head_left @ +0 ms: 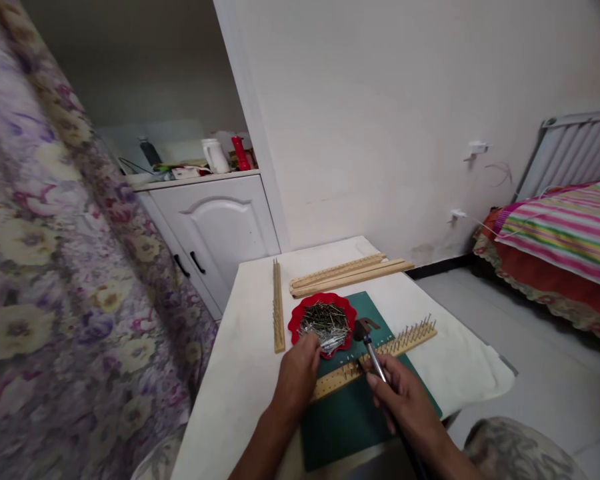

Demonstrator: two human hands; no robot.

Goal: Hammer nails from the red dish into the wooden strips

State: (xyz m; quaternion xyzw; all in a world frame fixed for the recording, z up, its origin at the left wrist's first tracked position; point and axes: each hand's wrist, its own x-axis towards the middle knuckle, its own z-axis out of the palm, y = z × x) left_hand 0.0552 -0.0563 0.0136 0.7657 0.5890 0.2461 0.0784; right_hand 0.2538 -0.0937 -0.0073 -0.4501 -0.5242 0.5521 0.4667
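Note:
My right hand [403, 397] is wrapped round the shaft of a claw hammer [375, 360], its head raised above the wooden strip. At the near rim of a red scalloped bowl [294, 320], my left hand [300, 367] has its fingers closed together; what they hold, if anything, is hidden. The bowl contains many nails [325, 323], some dark or brassy, others silvery. Below both hands, a wooden strip [333, 382] lies slantwise across a green mat [340, 427]. Nails stand in rows along its right part, while its left end shows bare holes.
On the white table [230, 373], a narrow nail-studded strip [278, 320] lies left of the bowl. Several wooden strips [350, 277] lie behind it. A floral curtain [80, 280] hangs at the left, a white cabinet [225, 227] stands behind, and a bed [565, 227] is at the right.

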